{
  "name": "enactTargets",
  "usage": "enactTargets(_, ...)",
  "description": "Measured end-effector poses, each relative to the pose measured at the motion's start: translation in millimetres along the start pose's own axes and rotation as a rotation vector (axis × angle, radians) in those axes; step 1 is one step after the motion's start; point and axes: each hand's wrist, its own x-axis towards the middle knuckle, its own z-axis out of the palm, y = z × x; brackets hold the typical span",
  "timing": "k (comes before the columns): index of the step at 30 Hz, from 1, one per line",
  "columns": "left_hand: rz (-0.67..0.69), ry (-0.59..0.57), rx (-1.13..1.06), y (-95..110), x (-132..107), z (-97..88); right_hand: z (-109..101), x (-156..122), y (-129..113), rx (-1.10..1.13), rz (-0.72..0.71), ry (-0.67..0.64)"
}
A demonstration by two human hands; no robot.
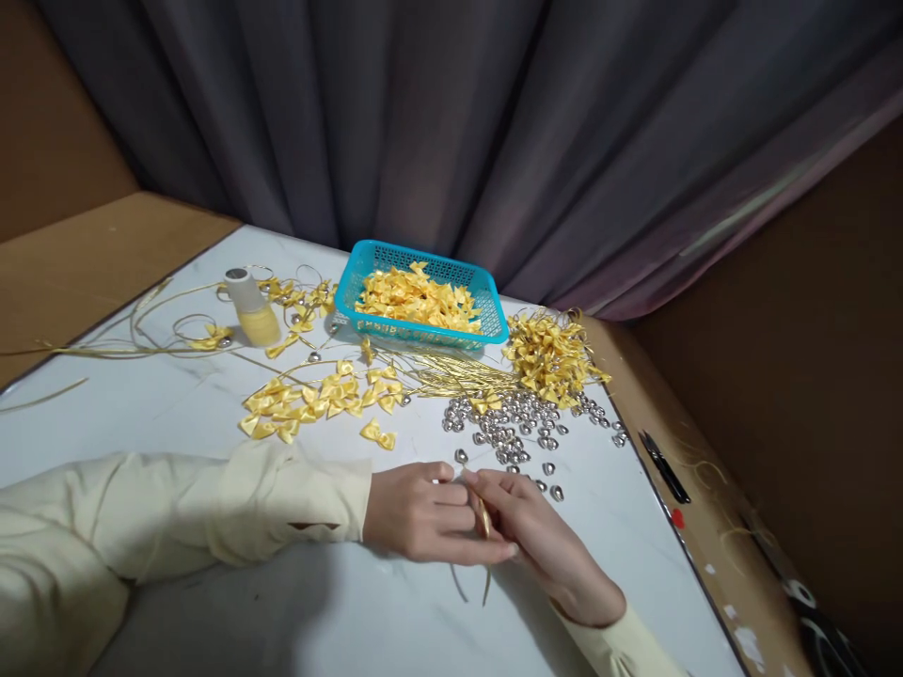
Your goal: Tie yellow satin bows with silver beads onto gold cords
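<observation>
My left hand (416, 512) and my right hand (536, 541) meet on the white tabletop (169, 423), fingers pinched together on a thin gold cord (484, 527). The cord's loose ends trail out below the hands. A small silver bead (461, 456) lies just beyond the fingertips. Whether a bead is on the cord between the fingers is hidden. Several more silver beads (512, 423) are scattered just behind the hands, and a row of yellow satin bows (317, 400) lies to their left.
A blue plastic basket (353, 282) full of yellow bows stands at the back. A heap of finished bows (550, 353) and a bundle of gold cords (451, 376) lie beside it. A small yellow glue bottle (250, 306) stands back left. Black snips (663, 465) lie on the cardboard edge at the right.
</observation>
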Motion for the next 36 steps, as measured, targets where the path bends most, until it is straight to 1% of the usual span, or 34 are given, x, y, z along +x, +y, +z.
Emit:
enactTargets(2,-0.059,0.048,-0.038,2.8,-3.2,7.0,2.4,5.3,4.2,0.091,0.014,0.002)
enactTargets(4,-0.160,0.203,0.002,5.4,-8.2,15.6,2.9,8.5,6.5,0.141,0.024,-0.006)
enactTargets(5,-0.189,0.259,0.033,6.2,-10.5,18.8,2.4,9.4,6.6,0.153,0.029,-0.021)
enactTargets(6,-0.191,0.276,0.058,6.4,-12.3,20.6,1.2,9.9,6.3,0.166,0.032,-0.039)
enactTargets(7,-0.166,0.264,0.073,6.0,-13.1,20.5,-0.6,10.1,5.6,0.186,0.032,-0.063)
enactTargets(9,-0.036,0.211,0.051,3.7,-11.5,15.2,-6.5,9.9,3.3,0.244,0.025,-0.115)
enactTargets(10,-0.019,0.226,0.020,2.0,-9.1,10.8,-10.2,9.7,1.9,0.274,0.017,-0.137)
enactTargets(12,-0.103,0.349,-0.088,-1.6,-2.2,1.5,-18.2,9.3,-0.9,0.300,-0.011,-0.153)
enactTargets(15,-0.311,0.585,-0.296,-6.1,10.3,-8.4,-26.0,9.5,-3.5,0.277,-0.102,-0.102)
enactTargets(17,-0.491,0.681,-0.510,-8.5,17.7,-11.6,-25.9,10.2,-3.0,0.299,-0.148,-0.075)
enactTargets(18,-0.597,0.705,-0.680,-9.5,20.8,-12.6,-24.4,10.5,-2.1,0.315,-0.159,-0.071)
enactTargets(20,-0.790,0.718,-1.069,-11.6,25.8,-14.3,-19.7,10.9,0.0,0.331,-0.171,-0.051)
enactTargets(21,-0.860,0.718,-1.233,-12.6,27.6,-15.4,-17.4,10.7,1.1,0.310,-0.177,-0.035)
enactTargets(22,-0.909,0.721,-1.351,-13.5,29.2,-16.5,-15.5,10.3,1.9,0.274,-0.187,-0.013)
enactTargets(23,-0.941,0.723,-1.415,-14.1,30.4,-17.7,-14.5,9.7,2.3,0.238,-0.194,0.009)
enactTargets(24,-0.963,0.719,-1.450,-14.5,31.5,-18.9,-14.4,8.8,2.5,0.204,-0.212,0.042)
enactTargets(26,-0.996,0.701,-1.517,-14.1,33.0,-20.9,-16.4,6.7,1.8,0.116,-0.298,0.142)
enactTargets(28,-1.019,0.687,-1.596,-12.2,33.9,-21.7,-19.8,4.0,-0.2,0.002,-0.435,0.257)
enactTargets(29,-1.021,0.677,-1.630,-11.0,33.9,-21.4,-21.4,2.5,-1.5,-0.076,-0.507,0.296)
enactTargets(30,-1.018,0.666,-1.655,-9.8,33.8,-20.6,-22.5,1.0,-2.8,-0.153,-0.573,0.308)
enactTargets(33,-0.982,0.639,-1.676,-7.7,31.4,-16.0,-22.6,-2.2,-4.8,-0.289,-0.720,0.226)
enactTargets(34,-0.962,0.636,-1.670,-7.7,30.2,-14.1,-21.8,-2.6,-4.4,-0.300,-0.746,0.189)
enactTargets(36,-0.932,0.633,-1.647,-8.7,27.6,-10.4,-19.8,-1.8,-2.0,-0.250,-0.739,0.137)
